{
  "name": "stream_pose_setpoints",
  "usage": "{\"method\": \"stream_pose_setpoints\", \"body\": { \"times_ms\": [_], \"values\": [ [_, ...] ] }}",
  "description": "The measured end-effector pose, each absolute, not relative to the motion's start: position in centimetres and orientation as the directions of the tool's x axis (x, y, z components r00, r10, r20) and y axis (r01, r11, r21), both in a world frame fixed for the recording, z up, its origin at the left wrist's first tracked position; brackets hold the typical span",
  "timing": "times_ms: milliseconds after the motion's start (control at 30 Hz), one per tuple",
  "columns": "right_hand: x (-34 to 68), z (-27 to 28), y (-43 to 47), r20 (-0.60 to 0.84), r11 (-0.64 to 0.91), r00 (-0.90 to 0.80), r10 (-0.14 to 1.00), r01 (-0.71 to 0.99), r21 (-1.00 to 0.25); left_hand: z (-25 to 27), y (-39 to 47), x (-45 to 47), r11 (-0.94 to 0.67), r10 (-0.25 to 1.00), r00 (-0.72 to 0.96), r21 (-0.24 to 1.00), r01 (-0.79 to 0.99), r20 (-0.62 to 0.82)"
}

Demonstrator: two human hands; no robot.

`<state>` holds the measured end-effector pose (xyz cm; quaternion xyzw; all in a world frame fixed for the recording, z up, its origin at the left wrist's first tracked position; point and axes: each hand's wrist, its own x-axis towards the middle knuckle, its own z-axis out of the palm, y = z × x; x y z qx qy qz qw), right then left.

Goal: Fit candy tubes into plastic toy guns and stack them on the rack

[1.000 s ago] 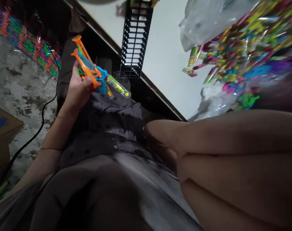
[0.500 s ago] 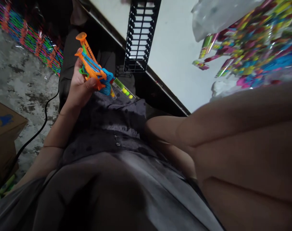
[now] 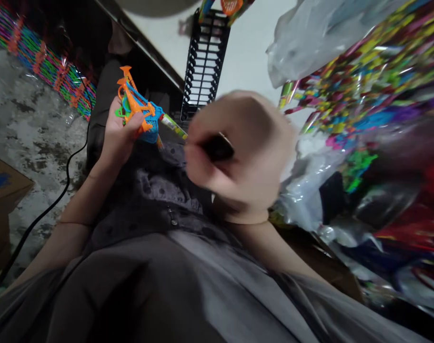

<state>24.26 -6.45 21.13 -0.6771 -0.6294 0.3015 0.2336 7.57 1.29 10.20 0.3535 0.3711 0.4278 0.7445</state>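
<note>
My left hand [image 3: 118,128] is closed around a bunch of orange, blue and green plastic toys [image 3: 134,107], thumb across the front. Flared orange ends point up and away from me. A clear tube with yellow and green pieces [image 3: 172,125] sticks out from the toys' right side; its far end disappears behind my right hand. Close to the camera, my right hand [image 3: 245,147] is large and blurred, its fingers curled round a dark gap. Whether anything is between its fingertips, I cannot tell.
A black slotted rack [image 3: 204,62] lies on the white table [image 3: 245,52], with an orange and blue piece [image 3: 232,5] at its far end. Colourful wrapped tubes [image 3: 359,66] and plastic bags [image 3: 309,43] pile up at right. A cardboard box [image 3: 5,190] and black cable [image 3: 65,186] are at left.
My right hand has come in from the right, in front of the camera. My left hand has shifted slightly down with the toys. An orange and blue piece now shows above the rack.
</note>
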Motion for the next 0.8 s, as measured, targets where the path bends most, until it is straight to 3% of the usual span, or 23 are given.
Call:
{"method": "stream_pose_setpoints", "body": {
  "times_ms": [67, 133, 300, 433, 567, 700, 800],
  "values": [
    [24.3, 18.7, -5.2, 0.035, 0.083, -0.078, 0.996, 0.765, -0.639, 9.9, 1.3, 7.6, 0.383, 0.909, 0.313, 0.846, -0.370, -0.275],
    [24.3, 15.9, -4.9, 0.105, 0.149, -0.107, 0.989, 0.776, -0.613, 9.6, 1.2, 7.6, 0.380, 0.914, 0.292, 0.849, -0.368, -0.282],
    [23.6, 11.4, -5.8, 0.059, 0.067, -0.037, 0.998, 0.703, -0.708, 9.6, 0.8, 7.4, 0.423, 0.899, 0.273, 0.840, -0.339, -0.342],
    [23.2, 11.1, -5.9, 0.077, 0.083, -0.039, 0.996, 0.666, -0.741, 10.5, 0.6, 7.2, 0.522, 0.846, 0.359, 0.749, -0.407, -0.394],
    [23.6, 10.8, -5.5, 0.081, 0.092, -0.047, 0.996, 0.634, -0.768, 11.3, 0.4, 7.2, 0.633, 0.765, 0.421, 0.687, -0.357, -0.487],
    [24.2, 10.2, -5.2, 0.111, 0.076, 0.020, 0.994, 0.605, -0.792, 11.4, 0.5, 7.2, 0.617, 0.782, 0.388, 0.692, -0.374, -0.487],
    [24.2, 10.1, -5.3, 0.081, 0.004, 0.140, 0.987, 0.475, -0.880, 10.9, 0.6, 7.1, 0.567, 0.821, 0.337, 0.731, -0.379, -0.462]
  ]
}}
